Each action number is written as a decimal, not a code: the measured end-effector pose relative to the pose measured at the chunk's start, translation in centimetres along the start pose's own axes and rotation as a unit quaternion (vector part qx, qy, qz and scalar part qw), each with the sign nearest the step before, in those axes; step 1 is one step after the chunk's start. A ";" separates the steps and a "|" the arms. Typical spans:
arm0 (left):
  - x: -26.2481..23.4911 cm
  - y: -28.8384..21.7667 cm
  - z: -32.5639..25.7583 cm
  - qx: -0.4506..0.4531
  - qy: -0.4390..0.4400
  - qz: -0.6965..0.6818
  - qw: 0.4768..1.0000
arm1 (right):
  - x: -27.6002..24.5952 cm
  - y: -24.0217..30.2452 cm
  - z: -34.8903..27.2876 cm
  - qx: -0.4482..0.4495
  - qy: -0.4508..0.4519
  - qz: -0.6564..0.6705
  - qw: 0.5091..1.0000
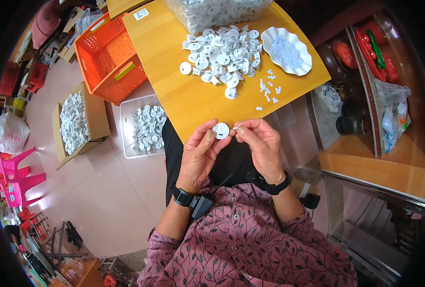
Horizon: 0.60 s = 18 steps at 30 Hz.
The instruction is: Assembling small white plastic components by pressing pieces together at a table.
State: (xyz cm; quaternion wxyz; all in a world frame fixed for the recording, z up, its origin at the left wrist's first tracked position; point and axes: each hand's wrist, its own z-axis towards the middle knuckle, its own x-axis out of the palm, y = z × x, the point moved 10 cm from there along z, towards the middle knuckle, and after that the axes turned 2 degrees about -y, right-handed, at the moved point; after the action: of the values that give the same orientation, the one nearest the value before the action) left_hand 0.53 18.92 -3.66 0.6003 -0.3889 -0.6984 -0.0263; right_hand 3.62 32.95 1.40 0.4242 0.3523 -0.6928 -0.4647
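Observation:
Just in front of the yellow table's near edge, my left hand [196, 152] pinches a round white plastic disc [221, 131] with small dark slots in its face. Close to the disc's right side, my right hand [261, 142] is closed in a pinch on a small white plastic piece [235, 127]. Only the tip of that piece shows, and I cannot tell whether it touches the disc. Beyond my hands, a heap of similar white round parts [222, 58] lies on the table [162, 62]. Several tiny white pegs [268, 89] are scattered to its right.
A scalloped white dish [304, 68] holds small translucent pieces. Behind the heap stands a clear tub [212, 20] of white parts. Left of the table are an orange crate [121, 79], a cardboard box [98, 115] and a clear bin [125, 138]. Shelves [365, 81] stand at right.

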 end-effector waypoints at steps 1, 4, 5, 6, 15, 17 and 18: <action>0.3 -0.1 0.0 0.003 0.004 0.001 1.000 | 0.3 0.2 0.0 -0.007 0.004 0.008 1.000; 0.5 -0.1 -0.3 0.004 0.008 0.007 1.000 | 0.4 0.2 -0.2 -0.037 0.004 -0.005 0.999; 0.5 0.0 -0.4 0.003 0.009 0.012 1.000 | 0.4 0.5 -0.3 -0.062 0.002 -0.027 0.998; 0.5 0.0 -0.4 0.004 0.008 0.012 1.000 | 0.4 0.4 -0.3 -0.062 0.002 -0.027 0.998; 1.1 -0.5 -0.7 0.025 0.023 0.015 0.999 | 2.2 3.2 -1.8 -0.201 -0.009 -0.210 0.957; 1.2 -0.4 -0.8 0.020 0.035 0.007 0.999 | 2.4 3.9 -2.3 -0.242 -0.022 -0.261 0.934; 1.1 -0.4 -0.9 0.020 0.034 0.007 0.999 | 2.5 3.8 -2.4 -0.242 -0.021 -0.261 0.934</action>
State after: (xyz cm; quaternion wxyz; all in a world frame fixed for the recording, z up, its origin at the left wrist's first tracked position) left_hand 1.09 18.77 -2.25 0.6316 -0.3804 -0.6752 -0.0216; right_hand 4.44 31.13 6.17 0.3457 0.3975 -0.4521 -0.7197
